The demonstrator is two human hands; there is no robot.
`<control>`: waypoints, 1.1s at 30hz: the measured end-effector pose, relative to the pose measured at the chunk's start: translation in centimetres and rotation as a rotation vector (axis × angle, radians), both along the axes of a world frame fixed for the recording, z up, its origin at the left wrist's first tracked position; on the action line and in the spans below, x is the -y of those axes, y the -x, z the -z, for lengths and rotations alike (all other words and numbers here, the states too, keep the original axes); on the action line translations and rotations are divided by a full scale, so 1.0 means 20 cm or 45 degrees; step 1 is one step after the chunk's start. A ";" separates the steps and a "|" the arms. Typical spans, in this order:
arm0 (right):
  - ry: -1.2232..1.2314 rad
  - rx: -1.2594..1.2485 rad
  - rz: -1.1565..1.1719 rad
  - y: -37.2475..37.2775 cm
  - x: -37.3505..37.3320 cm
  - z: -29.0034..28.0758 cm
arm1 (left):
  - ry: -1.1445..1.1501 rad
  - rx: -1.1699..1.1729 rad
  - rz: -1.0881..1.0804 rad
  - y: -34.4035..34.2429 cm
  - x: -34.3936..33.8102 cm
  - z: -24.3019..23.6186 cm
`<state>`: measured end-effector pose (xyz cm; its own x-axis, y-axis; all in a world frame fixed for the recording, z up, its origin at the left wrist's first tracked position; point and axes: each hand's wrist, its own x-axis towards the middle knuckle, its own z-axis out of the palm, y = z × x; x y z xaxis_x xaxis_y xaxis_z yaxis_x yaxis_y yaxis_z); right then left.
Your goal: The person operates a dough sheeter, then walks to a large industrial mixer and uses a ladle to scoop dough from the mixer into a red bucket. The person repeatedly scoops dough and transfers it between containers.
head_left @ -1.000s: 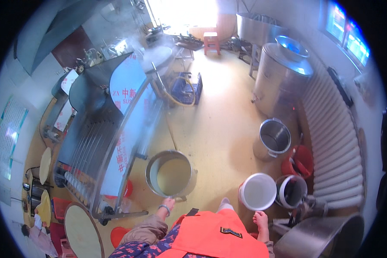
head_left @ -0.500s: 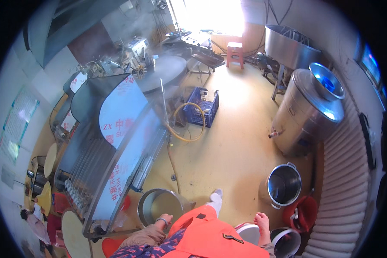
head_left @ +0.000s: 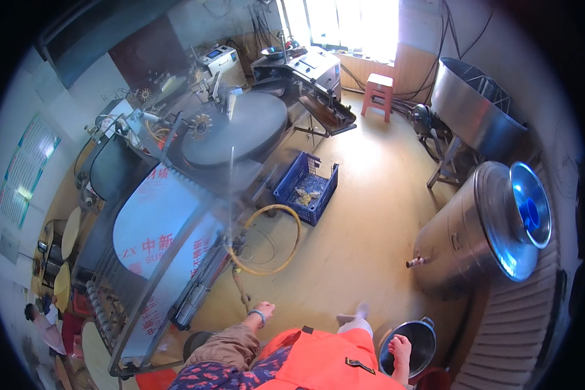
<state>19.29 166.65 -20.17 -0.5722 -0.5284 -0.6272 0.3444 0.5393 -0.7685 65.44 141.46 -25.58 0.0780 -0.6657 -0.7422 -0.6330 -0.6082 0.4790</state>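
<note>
My left hand, with a bluish band at the wrist, hangs in front of me with its fingers curled in. It shows no object in it and is nearest to the yellow hose and the metal-framed machine. On the other side, my right hand is loosely closed too, with nothing visible in it. It appears in front of a deep steel pot on the floor, whose near side it partly covers; whether they touch I cannot tell. My red apron fills the lower middle.
A blue crate with scraps stands ahead, beside a large round griddle plate. At right are a big steel tank with a tap and a raised round steel vat. A pink stool stands far back. Another person is at far left.
I have moved forward: the crate, tank and griddle plate are nearer. The wide pot by my left hand has mostly slipped under my arm, and the steel pot is now by my right hand.
</note>
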 end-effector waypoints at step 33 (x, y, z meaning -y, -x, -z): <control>-0.087 -0.031 -0.492 2.49 3.59 0.05 | -0.079 0.252 0.198 2.05 2.48 0.19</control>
